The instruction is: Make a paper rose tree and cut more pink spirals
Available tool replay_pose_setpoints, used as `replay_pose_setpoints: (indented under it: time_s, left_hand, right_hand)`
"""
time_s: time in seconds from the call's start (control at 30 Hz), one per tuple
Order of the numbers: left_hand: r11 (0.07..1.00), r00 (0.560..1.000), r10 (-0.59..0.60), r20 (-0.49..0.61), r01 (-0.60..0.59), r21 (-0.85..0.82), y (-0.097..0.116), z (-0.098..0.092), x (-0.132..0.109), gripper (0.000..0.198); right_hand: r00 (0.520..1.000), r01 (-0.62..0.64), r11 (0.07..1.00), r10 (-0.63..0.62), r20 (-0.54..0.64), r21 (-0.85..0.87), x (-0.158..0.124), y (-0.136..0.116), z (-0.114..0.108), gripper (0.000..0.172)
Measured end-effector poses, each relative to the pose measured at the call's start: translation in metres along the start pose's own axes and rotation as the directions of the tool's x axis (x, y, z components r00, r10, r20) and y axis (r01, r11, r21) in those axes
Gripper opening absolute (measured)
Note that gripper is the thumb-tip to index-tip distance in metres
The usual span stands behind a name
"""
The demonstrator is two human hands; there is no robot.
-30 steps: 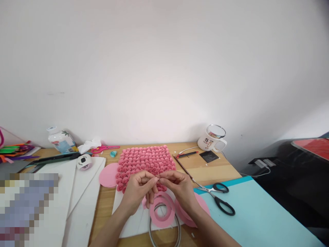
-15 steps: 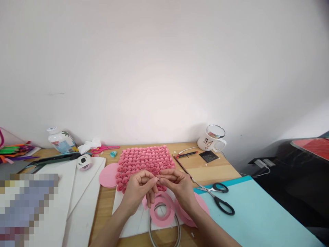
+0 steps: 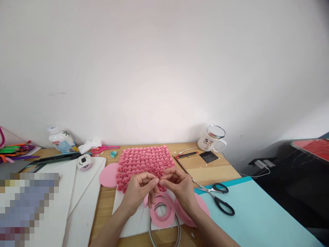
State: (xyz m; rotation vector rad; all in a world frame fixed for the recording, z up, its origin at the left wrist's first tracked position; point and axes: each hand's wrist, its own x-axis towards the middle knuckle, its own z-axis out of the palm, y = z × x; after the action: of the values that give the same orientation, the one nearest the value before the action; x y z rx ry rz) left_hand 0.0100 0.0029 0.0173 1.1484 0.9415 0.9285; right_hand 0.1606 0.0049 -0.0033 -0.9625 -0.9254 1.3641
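Observation:
My left hand point(image 3: 140, 192) and my right hand point(image 3: 180, 187) meet over the front edge of the roses, fingertips pinched close together. Between them is the end of a pink paper spiral point(image 3: 169, 221), mostly hidden by my fingers; its loops hang just below. Behind my hands, rows of rolled pink paper roses point(image 3: 144, 157) cover a white sheet point(image 3: 131, 224). A grey metal ring point(image 3: 179, 233) lies under the spiral. Pink paper discs point(image 3: 203, 206) are partly covered by my right forearm, and another pink disc point(image 3: 108, 175) sits left of the roses.
Black-handled scissors point(image 3: 217, 197) rest on light blue sheets point(image 3: 257, 212) at the right. A white mug point(image 3: 209, 141), a black card point(image 3: 208, 156) and a black pen point(image 3: 187, 154) are behind. Leftward are white boards point(image 3: 87, 199), a white device point(image 3: 84, 162), pink scissors point(image 3: 105, 148) and a bottle point(image 3: 61, 141).
The fingers of my right hand have shifted slightly, with the fingertips drawn a little apart from my left hand's. The pink paper spiral hangs almost as before.

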Motion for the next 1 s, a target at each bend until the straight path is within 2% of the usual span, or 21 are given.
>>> replay_pose_setpoints:
  time_s: [0.3,0.5,0.83,1.0]
  left_hand:
    - [0.995,0.999,0.020,0.047,-0.024,0.093,0.0021,-0.0006,-0.0010,0.037]
    - [0.991,0.993,0.031,0.117,-0.046,0.127,0.0003,-0.0033,-0.0021,0.037]
    - [0.994,0.977,0.013,0.213,-0.036,0.106,0.0020,-0.0061,-0.0047,0.038]
    - [0.986,0.953,0.040,0.300,-0.087,0.144,0.0020,-0.0048,-0.0069,0.039]
  right_hand:
    - [0.996,0.055,0.998,-0.053,0.076,-0.026,0.0002,0.0009,-0.0004,0.035]
    - [0.986,0.135,0.980,-0.118,0.115,-0.147,-0.0004,0.0007,-0.0032,0.033]
    - [0.951,0.176,0.967,-0.119,0.284,-0.184,0.0024,0.0006,-0.0098,0.046]
    - [0.930,0.234,0.935,-0.135,0.342,-0.267,-0.0019,-0.0064,-0.0080,0.051]
